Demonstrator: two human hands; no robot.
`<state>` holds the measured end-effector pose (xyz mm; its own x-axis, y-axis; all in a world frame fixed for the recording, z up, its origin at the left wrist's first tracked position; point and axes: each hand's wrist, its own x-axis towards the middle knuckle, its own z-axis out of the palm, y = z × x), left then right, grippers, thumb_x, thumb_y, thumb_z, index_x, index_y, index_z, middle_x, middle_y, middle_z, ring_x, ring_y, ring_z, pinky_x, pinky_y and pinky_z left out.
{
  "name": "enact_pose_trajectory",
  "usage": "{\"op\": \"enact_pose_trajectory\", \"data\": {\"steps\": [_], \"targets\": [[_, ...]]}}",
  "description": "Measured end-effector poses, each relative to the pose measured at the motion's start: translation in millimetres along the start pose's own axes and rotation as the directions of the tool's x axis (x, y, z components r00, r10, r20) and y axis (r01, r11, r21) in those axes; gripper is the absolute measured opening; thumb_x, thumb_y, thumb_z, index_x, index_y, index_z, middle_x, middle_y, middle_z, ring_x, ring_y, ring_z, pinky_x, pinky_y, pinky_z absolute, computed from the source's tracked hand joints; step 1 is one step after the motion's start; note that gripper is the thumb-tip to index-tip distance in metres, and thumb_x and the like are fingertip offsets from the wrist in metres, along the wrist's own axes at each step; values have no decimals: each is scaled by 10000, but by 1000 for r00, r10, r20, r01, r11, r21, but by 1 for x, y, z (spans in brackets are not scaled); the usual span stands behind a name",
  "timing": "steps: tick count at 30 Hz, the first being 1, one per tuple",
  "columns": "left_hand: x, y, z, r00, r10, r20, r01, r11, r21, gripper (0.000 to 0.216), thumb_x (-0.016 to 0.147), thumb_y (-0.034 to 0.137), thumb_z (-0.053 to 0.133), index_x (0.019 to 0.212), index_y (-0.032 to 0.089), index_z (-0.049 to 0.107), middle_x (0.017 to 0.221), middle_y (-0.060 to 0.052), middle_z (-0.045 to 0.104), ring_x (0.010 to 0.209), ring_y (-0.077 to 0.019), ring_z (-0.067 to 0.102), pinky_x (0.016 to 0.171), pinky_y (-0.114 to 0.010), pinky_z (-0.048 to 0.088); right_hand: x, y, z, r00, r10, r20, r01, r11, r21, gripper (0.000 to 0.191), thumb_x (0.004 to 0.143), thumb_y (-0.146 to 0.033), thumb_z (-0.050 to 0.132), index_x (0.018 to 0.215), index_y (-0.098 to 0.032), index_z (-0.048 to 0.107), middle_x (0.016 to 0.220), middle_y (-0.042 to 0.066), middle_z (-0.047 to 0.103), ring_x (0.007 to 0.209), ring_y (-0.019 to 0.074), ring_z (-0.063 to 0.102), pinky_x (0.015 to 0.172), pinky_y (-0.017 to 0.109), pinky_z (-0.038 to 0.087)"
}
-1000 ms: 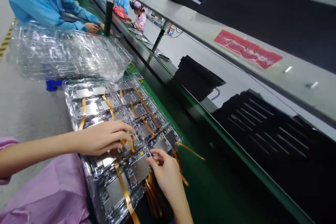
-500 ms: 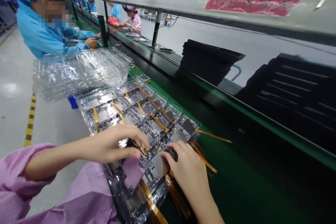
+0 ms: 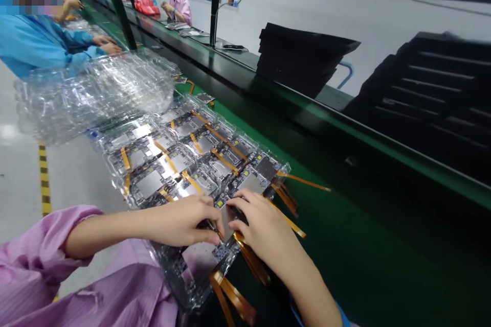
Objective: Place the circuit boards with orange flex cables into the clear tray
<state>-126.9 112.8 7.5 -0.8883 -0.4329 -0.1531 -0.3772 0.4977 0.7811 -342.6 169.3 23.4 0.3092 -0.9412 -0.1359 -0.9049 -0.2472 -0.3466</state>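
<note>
Left hand (image 3: pixel 184 220): fingers bent, thumb and forefinger tips at the left side of a metal-shielded circuit board (image 3: pixel 227 220). Right hand (image 3: pixel 263 225): thumb and forefinger parted, tips at the same board's right side. Whether either hand pinches it or merely touches cannot be told; the fingers cover the contact points.

Board position: near end of the clear plastic tray (image 3: pixel 114 176), toward its right edge. Other boards fill the rows beyond, orange flex cables lying across them.

Edges: floor shows past the tray's left rim; the pink garment (image 3: pixel 126 283) borders the near left corner. On the right, a flex-cable bundle (image 3: pixel 256 261) spills over the rim below the right wrist, and a single flex cable (image 3: pixel 305 182) juts over the green bench (image 3: pixel 345 245). Widest room is on this side, between right forearm and raised ledge. Far end is tighter: a stack of clear trays (image 3: pixel 99 94) sits just beyond, a co-worker's sleeve (image 3: pixel 28 43) behind it.
</note>
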Motion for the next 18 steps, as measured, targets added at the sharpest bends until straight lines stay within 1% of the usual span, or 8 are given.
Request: {"op": "enact_pose_trajectory", "data": {"steps": [3,6,8,9,12,14,16,18], "targets": [[-3,-9,9,994,97,-58,-90,988,126,128,965,336,662,1025,252,739,943,-26,703,955,-213,589,909,-382,431,1,3,2,1000,-19,-9,19,1000,-10,311,870,-148,778,1168,-204,711,1183,61,672,1080,266,637,956,448,560],[-11,-14,20,962,212,-173,-145,931,336,164,990,359,616,1060,259,725,1069,-46,693,998,-227,589,914,-399,437,1,5,0,998,-58,-17,57,998,-25,302,873,-167,775,1165,-211,714,1170,61,687,1065,264,652,931,445,572],[-20,-14,26,934,268,-234,-137,878,459,233,1009,369,579,1178,251,688,1214,-75,678,1107,-247,595,963,-409,451,0,8,-5,994,-91,-67,89,996,-32,272,897,-200,746,1167,-220,715,1185,65,694,1079,263,655,937,443,573],[-26,-12,28,926,287,-244,-133,855,501,293,1018,376,559,1261,239,649,1305,-89,660,1201,-258,577,1022,-419,443,-1,11,-9,988,-98,-119,94,995,-37,252,917,-219,719,1169,-228,717,1211,70,693,1110,268,649,962,451,566],[-44,-9,31,940,281,-193,-122,806,580,507,1036,414,509,1492,198,467,1554,-99,517,1469,-259,403,1212,-435,321,3,27,-18,933,-53,-355,37,998,-53,275,970,-296,625,1228,-246,703,1357,94,646,1271,312,583,1098,528,485],[-52,-11,32,960,236,-151,-97,785,612,606,1038,441,494,1569,180,363,1635,-87,417,1545,-245,295,1282,-438,205,9,44,-17,884,22,-468,-48,998,-44,383,991,-380,580,1340,-236,647,1480,117,565,1379,353,501,1156,597,413],[-56,-17,32,977,184,-107,-78,779,623,675,1036,471,485,1608,171,286,1674,-76,342,1571,-229,240,1309,-433,109,17,64,-11,867,105,-487,-130,991,-18,535,998,-475,551,1459,-203,547,1584,146,452,1457,382,414,1180,642,362],[-56,-23,34,988,140,-72,-67,785,616,716,1034,500,475,1626,171,240,1697,-67,281,1582,-221,208,1316,-435,54,25,82,0,883,177,-434,-190,982,13,661,999,-548,523,1534,-167,451,1643,176,347,1507,395,331,1201,660,316]]}}
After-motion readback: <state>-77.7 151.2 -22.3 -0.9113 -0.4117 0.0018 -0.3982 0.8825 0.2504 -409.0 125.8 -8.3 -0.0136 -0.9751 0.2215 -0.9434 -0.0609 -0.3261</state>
